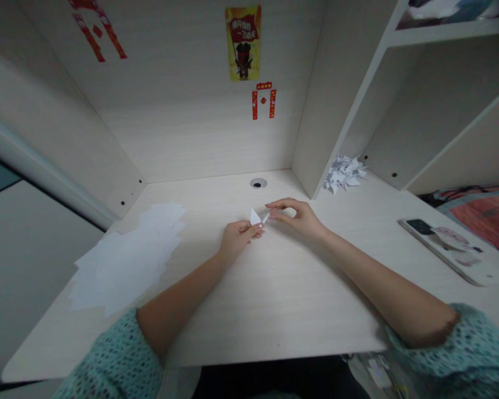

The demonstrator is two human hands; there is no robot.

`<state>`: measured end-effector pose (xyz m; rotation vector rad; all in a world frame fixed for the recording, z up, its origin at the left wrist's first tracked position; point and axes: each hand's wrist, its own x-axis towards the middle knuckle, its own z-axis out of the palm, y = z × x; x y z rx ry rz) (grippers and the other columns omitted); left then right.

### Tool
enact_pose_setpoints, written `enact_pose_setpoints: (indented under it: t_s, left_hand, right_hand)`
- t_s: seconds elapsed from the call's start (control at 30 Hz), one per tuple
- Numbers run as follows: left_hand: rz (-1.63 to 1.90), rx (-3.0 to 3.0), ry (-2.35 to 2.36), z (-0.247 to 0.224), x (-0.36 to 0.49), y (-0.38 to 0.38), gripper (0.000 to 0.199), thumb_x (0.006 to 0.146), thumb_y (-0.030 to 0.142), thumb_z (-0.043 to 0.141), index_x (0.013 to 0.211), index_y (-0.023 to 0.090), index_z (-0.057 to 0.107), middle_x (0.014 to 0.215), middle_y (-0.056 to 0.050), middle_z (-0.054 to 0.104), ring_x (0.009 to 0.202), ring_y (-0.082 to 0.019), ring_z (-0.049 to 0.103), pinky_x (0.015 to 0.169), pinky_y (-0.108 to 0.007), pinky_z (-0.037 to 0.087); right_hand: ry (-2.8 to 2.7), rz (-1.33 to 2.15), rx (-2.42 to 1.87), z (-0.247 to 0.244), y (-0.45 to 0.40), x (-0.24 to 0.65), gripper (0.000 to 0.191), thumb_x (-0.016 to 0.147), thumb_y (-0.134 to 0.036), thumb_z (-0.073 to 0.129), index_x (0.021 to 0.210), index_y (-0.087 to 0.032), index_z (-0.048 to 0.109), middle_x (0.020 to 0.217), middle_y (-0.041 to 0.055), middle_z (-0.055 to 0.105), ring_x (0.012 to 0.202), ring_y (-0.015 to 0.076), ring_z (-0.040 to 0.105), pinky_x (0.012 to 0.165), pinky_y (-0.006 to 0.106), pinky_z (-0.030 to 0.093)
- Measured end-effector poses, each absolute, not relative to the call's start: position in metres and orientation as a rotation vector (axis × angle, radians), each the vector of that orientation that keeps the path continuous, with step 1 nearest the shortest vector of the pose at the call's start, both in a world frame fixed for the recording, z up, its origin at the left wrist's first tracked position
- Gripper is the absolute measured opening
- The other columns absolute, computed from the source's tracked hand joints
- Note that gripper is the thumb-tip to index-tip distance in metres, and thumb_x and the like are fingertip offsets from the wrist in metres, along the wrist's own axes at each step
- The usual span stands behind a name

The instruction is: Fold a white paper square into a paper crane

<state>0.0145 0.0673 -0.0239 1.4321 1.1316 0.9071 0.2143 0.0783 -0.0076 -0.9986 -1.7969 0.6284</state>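
A small folded white paper piece (255, 216) with pointed tips is held above the middle of the desk. My left hand (238, 237) pinches its lower part between thumb and fingers. From the right, my right hand (293, 215) reaches to the thin point on the paper's right side, with thumb and index finger closed around that tip. The other fingers of my right hand are curved above. Loose white paper sheets (127, 257) lie spread in an overlapping pile to the left of my hands.
Folded white paper pieces (344, 173) are heaped by the divider at the back right. A phone-like device (444, 249) lies on the right, near a red cloth (488, 216). A round cable hole (258, 183) sits at the back. The desk's front edge (274, 360) is near my body.
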Motion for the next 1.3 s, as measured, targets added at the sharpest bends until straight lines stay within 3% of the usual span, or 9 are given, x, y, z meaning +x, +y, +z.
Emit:
enact_pose_setpoints:
  t_s: [0.2,0.53,1.3]
  left_hand:
    - [0.892,1.439,1.134,-0.02,0.015,0.066,0.035,0.068,0.049,0.062,0.075,0.014,0.07,0.077,-0.009,0.072,0.064,-0.016,0.063,0.051,-0.022,0.039]
    - [0.936,1.446,1.136,-0.03,0.017,0.069,0.033,0.07,0.049,0.062,0.072,0.016,0.067,0.073,-0.007,0.071,0.065,-0.016,0.063,0.053,-0.024,0.04]
    - [0.907,1.457,1.09,-0.032,0.016,0.071,0.04,0.072,0.055,0.058,0.071,0.016,0.067,0.074,-0.008,0.072,0.064,-0.016,0.062,0.056,-0.025,0.04]
  right_hand:
    - [-1.896,0.448,-0.946,-0.012,0.08,0.212,0.017,0.077,-0.036,0.066,0.088,-0.026,0.072,0.082,0.0052,0.071,0.082,0.0209,0.06,0.078,0.037,0.046]
    - [-2.164,0.144,-0.885,-0.004,0.081,0.223,0.015,0.081,-0.036,0.061,0.087,-0.028,0.072,0.081,0.0036,0.071,0.082,0.021,0.058,0.08,0.037,0.042]
    - [-2.07,0.367,-0.918,-0.008,0.079,0.217,0.014,0.079,-0.039,0.062,0.079,-0.027,0.07,0.079,0.0036,0.07,0.081,0.0208,0.058,0.08,0.036,0.044]
